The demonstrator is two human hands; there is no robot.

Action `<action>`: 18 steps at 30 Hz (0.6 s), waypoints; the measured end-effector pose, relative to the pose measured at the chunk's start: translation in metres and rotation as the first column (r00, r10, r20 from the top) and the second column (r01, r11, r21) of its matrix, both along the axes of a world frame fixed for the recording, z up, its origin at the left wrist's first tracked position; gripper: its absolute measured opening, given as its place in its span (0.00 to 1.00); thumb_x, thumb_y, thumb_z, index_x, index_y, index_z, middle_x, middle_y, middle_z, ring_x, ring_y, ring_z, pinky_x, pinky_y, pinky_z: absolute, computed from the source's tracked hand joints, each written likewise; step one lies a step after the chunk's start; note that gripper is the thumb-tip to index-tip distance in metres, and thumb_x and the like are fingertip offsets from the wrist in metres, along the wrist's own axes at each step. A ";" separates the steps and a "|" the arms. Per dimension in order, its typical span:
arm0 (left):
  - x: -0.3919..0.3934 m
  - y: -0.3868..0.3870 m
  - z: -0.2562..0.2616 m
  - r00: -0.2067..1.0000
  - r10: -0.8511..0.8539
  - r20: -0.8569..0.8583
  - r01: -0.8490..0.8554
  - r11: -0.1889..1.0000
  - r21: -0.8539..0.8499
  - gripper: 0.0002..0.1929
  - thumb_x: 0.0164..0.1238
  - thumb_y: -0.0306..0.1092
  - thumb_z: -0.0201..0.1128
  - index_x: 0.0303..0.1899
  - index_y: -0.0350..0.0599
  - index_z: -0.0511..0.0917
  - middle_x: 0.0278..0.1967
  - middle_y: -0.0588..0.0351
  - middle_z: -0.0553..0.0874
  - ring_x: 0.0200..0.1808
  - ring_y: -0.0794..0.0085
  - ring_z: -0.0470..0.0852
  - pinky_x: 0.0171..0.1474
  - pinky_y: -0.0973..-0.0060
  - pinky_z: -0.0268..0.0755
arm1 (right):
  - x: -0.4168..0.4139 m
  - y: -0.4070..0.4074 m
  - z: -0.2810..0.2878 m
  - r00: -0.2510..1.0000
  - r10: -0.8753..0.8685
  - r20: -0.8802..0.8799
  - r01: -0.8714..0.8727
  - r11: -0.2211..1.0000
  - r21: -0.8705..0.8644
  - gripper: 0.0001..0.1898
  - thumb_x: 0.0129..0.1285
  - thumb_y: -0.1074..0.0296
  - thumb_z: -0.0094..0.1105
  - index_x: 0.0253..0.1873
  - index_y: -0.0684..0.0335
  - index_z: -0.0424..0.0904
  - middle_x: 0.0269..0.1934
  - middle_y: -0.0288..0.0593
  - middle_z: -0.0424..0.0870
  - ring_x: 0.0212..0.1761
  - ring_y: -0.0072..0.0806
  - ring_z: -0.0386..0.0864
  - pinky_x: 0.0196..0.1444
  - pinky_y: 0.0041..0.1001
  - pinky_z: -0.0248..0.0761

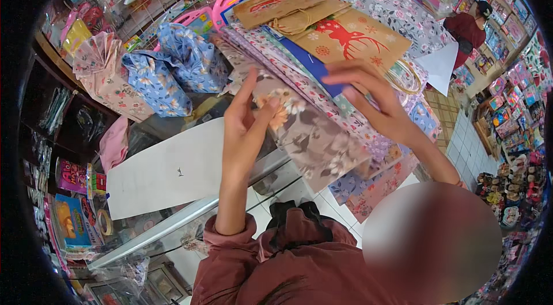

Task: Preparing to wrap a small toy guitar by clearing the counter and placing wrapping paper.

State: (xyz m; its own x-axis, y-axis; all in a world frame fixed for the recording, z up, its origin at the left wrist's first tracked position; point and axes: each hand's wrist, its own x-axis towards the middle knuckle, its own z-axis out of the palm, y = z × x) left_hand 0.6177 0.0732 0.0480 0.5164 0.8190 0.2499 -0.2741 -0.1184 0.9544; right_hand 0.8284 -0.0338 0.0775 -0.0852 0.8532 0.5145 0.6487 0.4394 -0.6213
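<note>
A layered pile of floral wrapping paper lies before me. My left hand (pixel 246 123) is at the near-left edge of a taupe floral sheet (pixel 319 140), its thumb over the printed flowers. Its lower fingers are hidden, so a grip on the sheet cannot be made out. Over the pile, near a blue sheet (pixel 302 58), my right hand (pixel 371 101) has its fingers apart and holds nothing visible. Beyond it lies a brown kraft gift bag with a red reindeer (pixel 345 37). A second kraft bag (pixel 281 4) rests at its far-left side.
Blue floral wrapped bundles (pixel 190 63) and a pink floral one (pixel 108 76) stand at the left. White paper (pixel 168 171) covers part of the glass counter. A grey floral roll (pixel 367 2) lies behind the bags. Another person (pixel 466 30) is at the far right.
</note>
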 end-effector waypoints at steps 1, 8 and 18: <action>-0.007 -0.002 0.000 0.994 0.017 -0.112 -0.013 0.999 0.042 0.32 0.67 0.26 0.61 0.68 0.26 0.57 0.64 0.43 0.71 0.52 0.76 0.77 0.53 0.80 0.71 | 0.000 -0.016 0.000 1.000 0.011 0.009 -0.011 0.998 0.068 0.13 0.65 0.70 0.59 0.54 0.60 0.78 0.51 0.49 0.76 0.56 0.37 0.74 0.57 0.35 0.67; -0.035 -0.010 0.011 0.983 0.020 -0.184 -0.012 0.999 0.044 0.28 0.75 0.35 0.52 0.72 0.47 0.56 0.66 0.41 0.67 0.42 0.78 0.82 0.44 0.82 0.75 | -0.009 -0.092 -0.038 0.963 0.100 0.251 -0.092 0.995 -0.045 0.13 0.51 0.63 0.73 0.38 0.55 0.77 0.42 0.35 0.77 0.45 0.31 0.77 0.46 0.31 0.69; -0.039 -0.019 -0.005 0.963 0.178 -0.203 0.033 0.669 0.743 0.22 0.65 0.26 0.54 0.62 0.50 0.74 0.73 0.46 0.56 0.74 0.49 0.55 0.72 0.55 0.44 | 0.001 -0.101 -0.065 0.935 0.096 0.343 -0.070 0.994 -0.089 0.12 0.53 0.68 0.70 0.39 0.55 0.75 0.40 0.34 0.76 0.43 0.30 0.76 0.46 0.33 0.68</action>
